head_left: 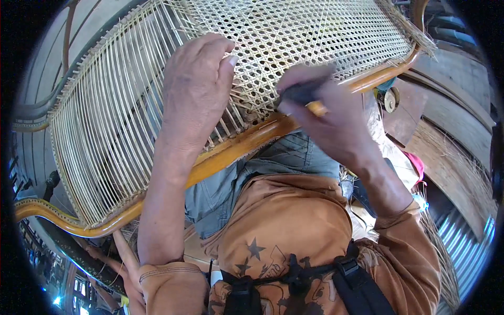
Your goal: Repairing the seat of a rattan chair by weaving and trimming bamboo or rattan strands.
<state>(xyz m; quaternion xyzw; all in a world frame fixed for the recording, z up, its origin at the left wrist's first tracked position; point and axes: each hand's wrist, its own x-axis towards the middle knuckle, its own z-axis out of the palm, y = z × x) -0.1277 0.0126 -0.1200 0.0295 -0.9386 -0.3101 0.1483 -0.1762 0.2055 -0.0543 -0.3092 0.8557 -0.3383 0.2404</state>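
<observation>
A chair frame of glossy honey-brown wood lies across my lap, strung with cane webbing. The right part is woven into an open mesh; on the left only parallel cane strands run across. My left hand rests on the webbing where mesh meets strands, fingers curled and thumb against the forefinger. Whether it pinches a strand is hidden. Smeared by motion, my right hand grips a dark tool with an orange-yellow part showing below. The tool is at the mesh edge by the front rail; its tip is not clear.
Loose cane ends stick out at the frame's far right corner. Wooden boards and cane scraps lie to the right, near corrugated metal sheet. At lower left, part of another person's arm shows beneath the frame.
</observation>
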